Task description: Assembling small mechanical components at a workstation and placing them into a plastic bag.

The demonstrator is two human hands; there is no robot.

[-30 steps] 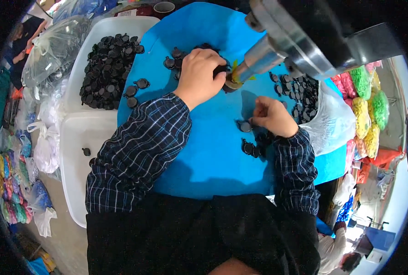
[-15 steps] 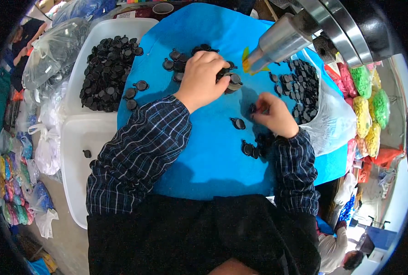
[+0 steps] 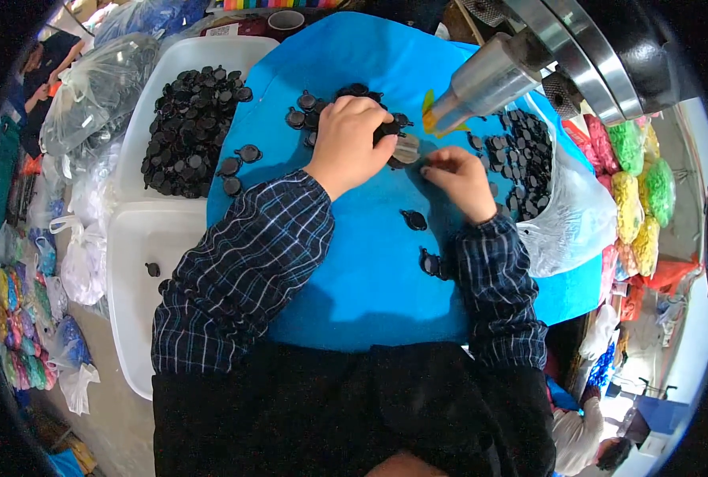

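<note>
My left hand [image 3: 348, 143] rests over a loose group of small round black parts with tabs [image 3: 295, 118] on the blue cloth [image 3: 346, 278]. A dark round part [image 3: 384, 130] shows between its thumb and fingers. Next to the thumb tip stands a small round greyish metal base [image 3: 406, 151], with nothing black on top. My right hand [image 3: 461, 181] is just right of this base, thumb and forefinger pinched; whatever lies between them is too small to make out. Below it, more black parts [image 3: 414, 219] lie on the cloth.
A steel press head [image 3: 497, 71] with a yellow piece at its tip hangs over the upper right. At left are a white tray [image 3: 259, 49] heaped with black parts and a second white tray [image 3: 117, 262]. A plastic bag [image 3: 576, 215] of black parts spills open at right.
My right hand has moved up and left, toward the metal base. The black part that sat on the base is off it. My left hand has barely moved.
</note>
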